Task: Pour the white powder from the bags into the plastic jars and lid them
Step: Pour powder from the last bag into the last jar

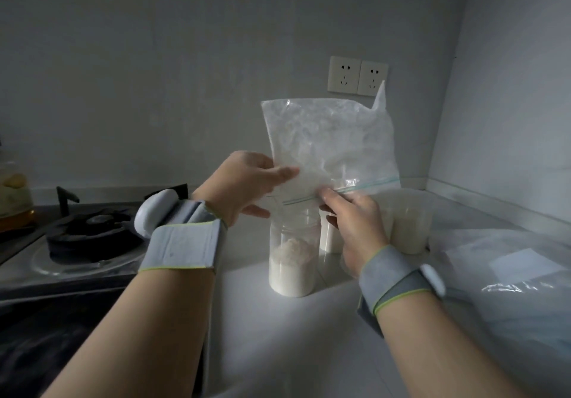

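A clear zip bag [327, 141] with white powder is held upside down, its zip mouth pointing into an open plastic jar [293, 261] on the white counter. The jar is roughly half full of powder. My left hand [247, 181] pinches the bag's left edge near the mouth. My right hand [352, 227] pinches the zip strip on the right, just above the jar's rim. Two more jars filled with powder, one [332, 237] partly hidden behind my right hand and one [409, 224] further right, stand behind.
A gas stove [89, 234] with a black burner lies to the left. A glass jar [15, 193] stands at the far left edge. Empty plastic bags [509, 274] lie on the counter at right. Two wall sockets [358, 76] sit above, and walls meet at the right.
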`<state>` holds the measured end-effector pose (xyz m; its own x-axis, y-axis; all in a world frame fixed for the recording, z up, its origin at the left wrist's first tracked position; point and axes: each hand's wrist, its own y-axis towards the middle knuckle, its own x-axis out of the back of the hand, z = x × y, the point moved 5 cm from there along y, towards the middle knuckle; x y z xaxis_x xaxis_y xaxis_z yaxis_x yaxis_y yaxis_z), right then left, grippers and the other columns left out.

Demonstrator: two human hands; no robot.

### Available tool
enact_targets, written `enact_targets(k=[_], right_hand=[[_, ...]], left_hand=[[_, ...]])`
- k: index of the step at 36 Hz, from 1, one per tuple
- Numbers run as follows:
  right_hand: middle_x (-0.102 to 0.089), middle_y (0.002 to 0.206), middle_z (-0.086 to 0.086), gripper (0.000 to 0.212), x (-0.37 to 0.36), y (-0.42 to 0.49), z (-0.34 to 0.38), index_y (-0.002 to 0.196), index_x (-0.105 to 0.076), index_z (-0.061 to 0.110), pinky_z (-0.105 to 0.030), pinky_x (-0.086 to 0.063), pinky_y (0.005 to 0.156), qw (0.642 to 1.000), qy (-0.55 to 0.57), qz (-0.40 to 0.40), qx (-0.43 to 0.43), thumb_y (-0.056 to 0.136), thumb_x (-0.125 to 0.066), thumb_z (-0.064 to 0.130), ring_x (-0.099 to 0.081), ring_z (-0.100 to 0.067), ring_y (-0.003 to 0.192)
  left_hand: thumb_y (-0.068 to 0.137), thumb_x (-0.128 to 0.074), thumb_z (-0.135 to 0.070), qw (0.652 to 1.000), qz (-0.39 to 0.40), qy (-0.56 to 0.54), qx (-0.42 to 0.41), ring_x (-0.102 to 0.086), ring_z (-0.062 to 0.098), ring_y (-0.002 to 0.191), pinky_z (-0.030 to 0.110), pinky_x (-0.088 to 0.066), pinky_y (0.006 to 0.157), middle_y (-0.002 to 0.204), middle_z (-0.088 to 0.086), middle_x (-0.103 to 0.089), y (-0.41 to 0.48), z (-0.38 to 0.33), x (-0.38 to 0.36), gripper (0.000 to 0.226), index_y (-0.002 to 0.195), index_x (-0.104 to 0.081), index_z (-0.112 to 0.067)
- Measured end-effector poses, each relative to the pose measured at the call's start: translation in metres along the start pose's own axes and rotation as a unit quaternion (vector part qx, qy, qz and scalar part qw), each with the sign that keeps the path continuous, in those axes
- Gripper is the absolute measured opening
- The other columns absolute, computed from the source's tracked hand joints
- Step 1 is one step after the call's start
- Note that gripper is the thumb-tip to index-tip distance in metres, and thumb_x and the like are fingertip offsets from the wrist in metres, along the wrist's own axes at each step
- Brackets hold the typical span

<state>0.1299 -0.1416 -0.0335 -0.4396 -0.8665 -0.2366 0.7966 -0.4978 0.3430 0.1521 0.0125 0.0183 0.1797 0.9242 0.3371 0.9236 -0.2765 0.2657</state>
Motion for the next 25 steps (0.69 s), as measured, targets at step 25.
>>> enact_targets(k=[25], right_hand=[[-0.052, 0.060, -0.002, 0.022, 0.034, -0.010, 0.017, 0.066, -0.054, 0.015, -0.014, -0.039, 0.041, 0.995, 0.055, -0.065, -0.056, 0.085, -0.061, 0.007, -0.051, -0.010, 0.048]], left_hand=[[0.070, -0.080, -0.038, 0.965, 0.053, 0.258, 0.012, -0.055, 0.016, 0.072, 0.039, -0.059, 0.066, 0.085, 0.004, -0.052, -0.011, -0.001, -0.040, 0.043, 0.091, -0.055, -0.010]])
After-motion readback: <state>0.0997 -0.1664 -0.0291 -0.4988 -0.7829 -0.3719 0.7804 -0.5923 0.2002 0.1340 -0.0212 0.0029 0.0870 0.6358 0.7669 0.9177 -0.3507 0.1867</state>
